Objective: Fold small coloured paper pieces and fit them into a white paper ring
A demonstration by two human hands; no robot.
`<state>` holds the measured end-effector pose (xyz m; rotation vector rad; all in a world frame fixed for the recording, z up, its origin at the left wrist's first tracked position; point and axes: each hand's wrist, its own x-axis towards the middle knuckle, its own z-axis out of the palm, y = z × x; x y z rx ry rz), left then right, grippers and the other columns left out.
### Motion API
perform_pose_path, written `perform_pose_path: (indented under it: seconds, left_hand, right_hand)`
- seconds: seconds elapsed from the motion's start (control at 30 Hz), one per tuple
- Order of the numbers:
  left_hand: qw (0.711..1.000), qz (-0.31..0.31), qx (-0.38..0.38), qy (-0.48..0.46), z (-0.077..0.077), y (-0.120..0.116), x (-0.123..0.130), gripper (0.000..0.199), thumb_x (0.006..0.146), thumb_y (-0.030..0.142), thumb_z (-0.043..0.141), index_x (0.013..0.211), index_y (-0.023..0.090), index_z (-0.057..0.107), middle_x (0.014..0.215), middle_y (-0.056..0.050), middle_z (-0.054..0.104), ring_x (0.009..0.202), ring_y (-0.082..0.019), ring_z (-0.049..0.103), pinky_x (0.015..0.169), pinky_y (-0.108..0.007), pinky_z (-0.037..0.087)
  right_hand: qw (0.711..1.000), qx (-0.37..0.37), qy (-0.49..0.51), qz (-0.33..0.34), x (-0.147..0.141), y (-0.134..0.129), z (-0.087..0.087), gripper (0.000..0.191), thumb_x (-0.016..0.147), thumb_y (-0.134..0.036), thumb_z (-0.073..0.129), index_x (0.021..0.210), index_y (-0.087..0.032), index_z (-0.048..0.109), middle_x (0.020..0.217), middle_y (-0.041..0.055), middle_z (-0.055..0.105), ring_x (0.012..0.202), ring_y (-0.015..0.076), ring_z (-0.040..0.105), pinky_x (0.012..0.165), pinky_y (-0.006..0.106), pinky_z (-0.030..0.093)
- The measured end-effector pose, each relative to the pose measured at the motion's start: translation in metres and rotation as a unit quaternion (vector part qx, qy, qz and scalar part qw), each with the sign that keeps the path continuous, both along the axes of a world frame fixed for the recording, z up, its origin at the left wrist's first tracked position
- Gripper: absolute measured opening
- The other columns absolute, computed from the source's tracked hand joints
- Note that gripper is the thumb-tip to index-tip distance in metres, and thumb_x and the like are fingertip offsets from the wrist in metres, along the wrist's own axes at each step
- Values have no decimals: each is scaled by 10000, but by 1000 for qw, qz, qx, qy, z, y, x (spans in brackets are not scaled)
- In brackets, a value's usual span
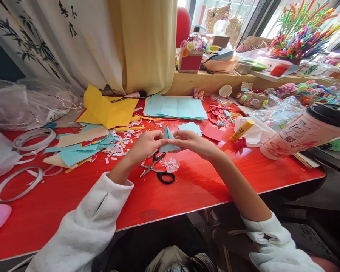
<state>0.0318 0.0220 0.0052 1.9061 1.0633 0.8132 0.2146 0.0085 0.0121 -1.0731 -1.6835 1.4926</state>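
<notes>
The folded blue paper (167,133) is up between my two hands, above the middle of the surface (195,192), somewhat back from its front edge. My left hand (147,145) pinches it from one side and my right hand (195,144) from the other, thumbs nearly meeting; the fingertips behind it I can't see. It looks thin, so I judge that uneven pressure from my thumbs could crease it askew, and pulling the sides apart could tear a fold. Just below, the scissors (151,168) lie with their blades spread toward the left edge; lowering my left wrist carelessly could bring it against a point. The white shreds (171,165) beside them, and the paper scraps (120,145) farther left, could cling to the piece if I set it down there. Near the right edge, the cup (296,132) could tip if my right elbow swung out, wetting the loose paper if it holds drink.
</notes>
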Motion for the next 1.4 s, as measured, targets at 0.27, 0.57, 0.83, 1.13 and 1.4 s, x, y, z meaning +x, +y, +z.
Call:
perform_pose_path:
  seconds: [0.27,0.57,0.83,1.13,1.4]
  left_hand:
    - [997,-56,-55,21,-1,-3,1,265,744,423,544,746,164,598,633,25,500,579,-100,431,529,-219,316]
    - [992,-71,-102,-35,1,-7,5,248,692,408,615,691,160,595,582,40,475,527,-78,398,491,-210,297]
    - [988,-30,-111,-108,-4,-11,15,308,686,439,627,736,139,678,555,21,555,534,-110,489,501,-231,367]
    - [978,-157,-89,-104,20,-18,-1,509,707,218,635,1192,260,489,1081,-69,585,915,-168,589,774,-294,489]
    - [994,-52,51,-85,8,-7,-2,219,761,312,594,926,180,652,929,-50,659,864,-171,599,788,-299,476]
  right_hand:
    - [988,128,19,-88,-1,6,-5,265,729,-389,627,734,-130,570,655,-2,540,582,83,489,540,229,401]
    - [979,165,2,-121,-1,2,2,278,699,-402,645,684,-126,619,635,4,548,584,87,453,538,229,374]
    - [988,137,-12,-69,-2,1,3,290,703,-426,625,758,-142,637,667,11,554,602,98,459,529,230,366]
    - [979,112,50,-163,8,4,8,256,732,-408,604,720,-155,567,656,-18,502,565,74,443,523,209,369]
    - [998,13,59,-24,8,1,10,296,729,-394,629,876,-137,632,785,48,645,693,129,613,658,267,506]
